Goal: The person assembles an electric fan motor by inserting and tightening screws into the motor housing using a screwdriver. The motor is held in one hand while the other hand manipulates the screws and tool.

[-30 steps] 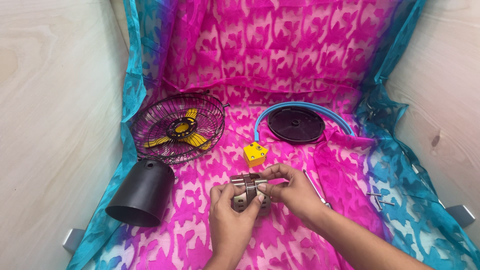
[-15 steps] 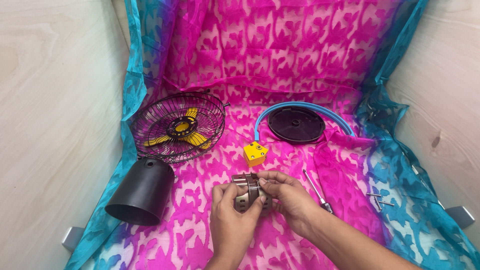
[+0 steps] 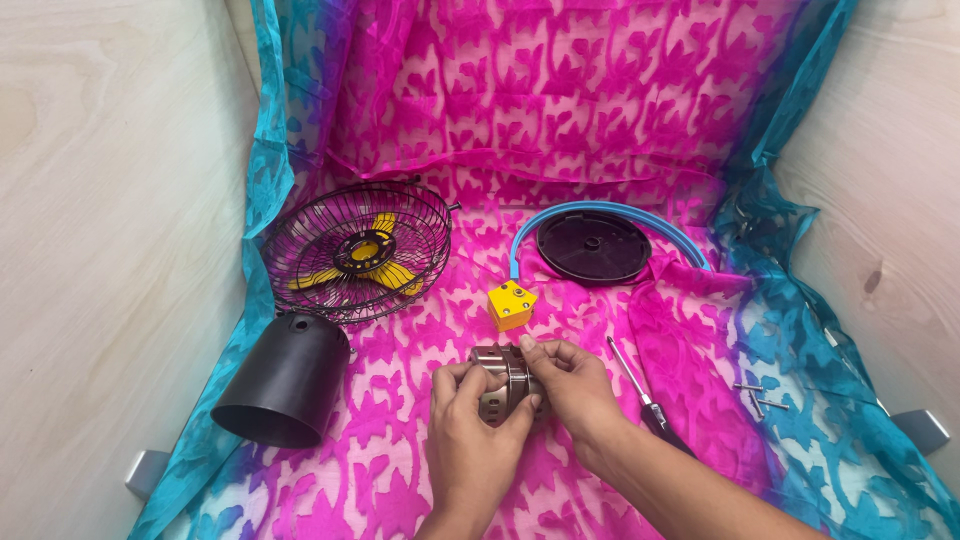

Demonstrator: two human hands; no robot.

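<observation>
Head view: on a pink patterned cloth, the left hand and right hand both grasp a ridged metal motor at near centre. A black cone housing lies open-mouthed at left before a wire fan cage enclosing yellow blades; a screwdriver lies just right.

A pink-and-turquoise patterned cloth drapes a work surface boxed in by pale plywood panels on both sides, under even, soft light.
</observation>
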